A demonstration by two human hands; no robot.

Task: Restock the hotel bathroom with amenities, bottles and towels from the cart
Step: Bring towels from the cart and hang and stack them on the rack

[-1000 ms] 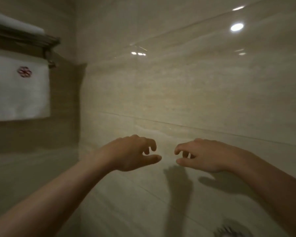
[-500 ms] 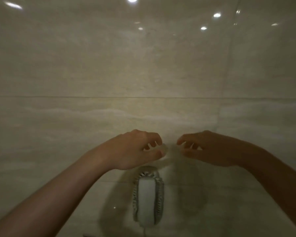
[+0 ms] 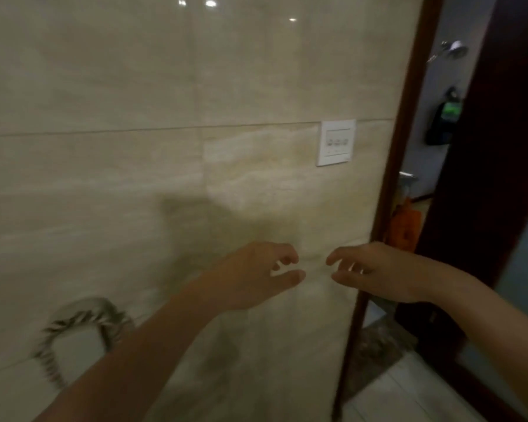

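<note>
While the left hand and right hand hover close together, loosely curled round nothing, a tiled wall faces them. Its switch plate is too blurred to read; whether the orange shape beyond the door frame is the cart is unclear.

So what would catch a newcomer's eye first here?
The left hand and right hand hover mid-frame, empty, fingers loosely curled, close together before the beige tiled wall. A white switch plate sits upper right beside the dark door frame; a blurred metal fitting shows lower left.
</note>
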